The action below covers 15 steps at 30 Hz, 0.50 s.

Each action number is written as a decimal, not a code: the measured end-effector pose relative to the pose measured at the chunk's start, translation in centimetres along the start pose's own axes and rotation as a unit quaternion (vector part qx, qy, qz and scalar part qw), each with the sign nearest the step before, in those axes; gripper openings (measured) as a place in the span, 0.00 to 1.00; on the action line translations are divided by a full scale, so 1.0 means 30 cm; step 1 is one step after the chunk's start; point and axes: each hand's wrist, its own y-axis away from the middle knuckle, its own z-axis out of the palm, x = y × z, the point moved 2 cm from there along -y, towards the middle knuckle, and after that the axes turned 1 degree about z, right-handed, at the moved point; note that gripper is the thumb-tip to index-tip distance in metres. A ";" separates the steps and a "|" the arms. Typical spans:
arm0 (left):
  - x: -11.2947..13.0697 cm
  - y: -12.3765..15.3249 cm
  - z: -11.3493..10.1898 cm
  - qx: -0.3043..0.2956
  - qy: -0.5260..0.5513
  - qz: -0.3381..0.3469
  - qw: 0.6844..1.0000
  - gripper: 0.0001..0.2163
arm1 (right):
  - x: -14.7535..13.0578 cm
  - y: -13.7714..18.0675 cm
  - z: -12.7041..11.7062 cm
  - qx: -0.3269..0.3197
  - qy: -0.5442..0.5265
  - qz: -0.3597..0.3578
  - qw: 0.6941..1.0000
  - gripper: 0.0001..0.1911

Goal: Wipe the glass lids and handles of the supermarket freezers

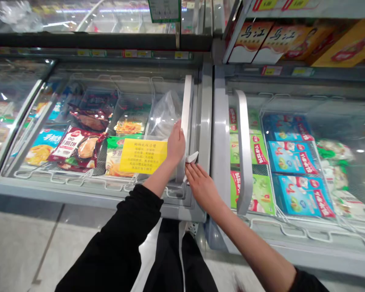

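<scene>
The left hand [175,144] grips the lid's pale handle [186,101] at its near half. Just right of it, the right hand [202,186] lies flat, fingers extended over a white cloth [193,157], which pokes out beyond the fingertips on the far side.

Pale, glossy tile floor [15,239] below, bluish-white light strip [118,10] at top, grey shelving [337,9] upper right.

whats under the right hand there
Part of a white cloth or tissue shows past the fingers of the right hand. The rest of it, and the surface directly beneath the hand, is covered.
</scene>
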 end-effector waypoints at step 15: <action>-0.069 0.446 -0.299 -0.214 -0.179 0.062 0.958 0.24 | -0.229 0.175 0.031 -0.038 -0.049 -0.002 0.998 0.23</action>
